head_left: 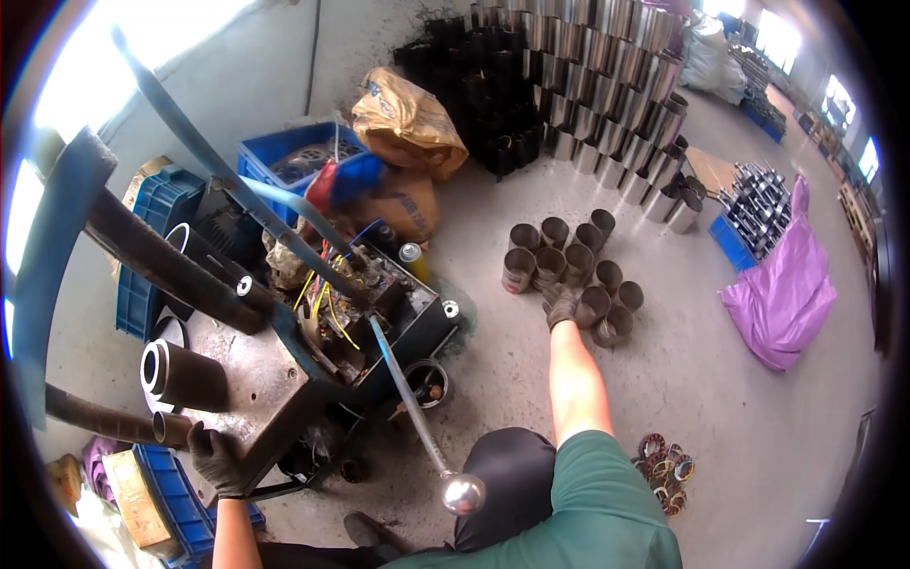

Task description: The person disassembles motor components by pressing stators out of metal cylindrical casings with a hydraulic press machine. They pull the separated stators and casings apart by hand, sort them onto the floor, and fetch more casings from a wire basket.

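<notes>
My right hand [560, 307], in a dark glove, reaches down to a cluster of short metal sleeves [579, 256] standing on the floor. Its fingers close on a sleeve at the near side of the group, partly hidden among the others. Over on the left, my gloved left hand [216, 463] rests at the edge of the machine's metal table [256, 379], fingers stretched out beside a short tube [172, 429]. A thicker dark cylinder [185, 375] with a pale ring at its end sits farther in on that table.
A ball-ended lever [463, 493] juts toward me from the machine, beside exposed wiring [327, 303]. Shiny cylinders [607, 104] are stacked at the back. A purple bag [787, 284] and a blue crate [735, 242] of metal parts stand right; several rings [665, 469] lie on the floor.
</notes>
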{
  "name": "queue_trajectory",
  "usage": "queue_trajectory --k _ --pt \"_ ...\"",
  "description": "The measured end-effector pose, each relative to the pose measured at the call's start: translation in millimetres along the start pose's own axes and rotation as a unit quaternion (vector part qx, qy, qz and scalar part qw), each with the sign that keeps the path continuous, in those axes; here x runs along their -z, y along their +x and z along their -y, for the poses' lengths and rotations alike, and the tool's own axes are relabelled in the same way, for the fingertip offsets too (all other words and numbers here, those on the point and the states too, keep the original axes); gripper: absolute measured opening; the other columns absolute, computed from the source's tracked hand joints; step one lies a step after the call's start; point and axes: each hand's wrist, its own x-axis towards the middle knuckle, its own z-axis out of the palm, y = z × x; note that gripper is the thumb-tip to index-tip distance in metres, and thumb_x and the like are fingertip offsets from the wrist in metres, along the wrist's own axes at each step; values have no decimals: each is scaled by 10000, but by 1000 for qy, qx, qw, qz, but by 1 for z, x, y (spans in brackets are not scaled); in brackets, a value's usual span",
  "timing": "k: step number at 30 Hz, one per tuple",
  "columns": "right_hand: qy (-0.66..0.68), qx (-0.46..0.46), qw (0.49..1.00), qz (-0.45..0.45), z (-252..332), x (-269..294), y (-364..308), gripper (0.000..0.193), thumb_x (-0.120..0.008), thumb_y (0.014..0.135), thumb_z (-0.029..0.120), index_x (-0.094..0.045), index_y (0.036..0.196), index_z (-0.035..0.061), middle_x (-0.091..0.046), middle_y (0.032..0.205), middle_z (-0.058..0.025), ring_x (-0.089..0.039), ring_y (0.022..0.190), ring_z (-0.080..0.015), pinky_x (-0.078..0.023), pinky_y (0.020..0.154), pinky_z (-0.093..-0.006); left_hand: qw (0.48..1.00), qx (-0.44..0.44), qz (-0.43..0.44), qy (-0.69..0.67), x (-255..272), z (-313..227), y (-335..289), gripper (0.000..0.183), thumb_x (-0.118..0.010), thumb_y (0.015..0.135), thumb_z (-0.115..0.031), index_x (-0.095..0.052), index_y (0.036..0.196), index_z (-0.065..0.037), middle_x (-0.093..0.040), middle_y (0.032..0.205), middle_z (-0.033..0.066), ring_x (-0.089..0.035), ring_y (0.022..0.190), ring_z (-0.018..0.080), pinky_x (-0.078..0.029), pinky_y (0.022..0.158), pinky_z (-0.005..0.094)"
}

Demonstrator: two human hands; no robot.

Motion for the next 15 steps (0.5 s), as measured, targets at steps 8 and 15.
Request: queue_trajectory --k 8,15 --pt "110 39 903 -414 -7 107 -92 474 -651 963 423 -583 1368 184 -704 1211 -80 -725 956 -279 -560 781 -458 1000 16 14 -8 2 -2 0 282 -639 1021 -111 -642 1285 -11 -660 1080 50 -590 979 171 -499 920 326" --pt "71 38 953 -291 80 192 -36 696 -692 936 568 -506 1491 191 -701 1250 -121 -721 1016 -329 -579 742 -508 998 18 47 -28 -28 14 5 293 -638 1019 -111 -634 1288 5 -665 1098 61 -602 1001 191 -497 951 340"
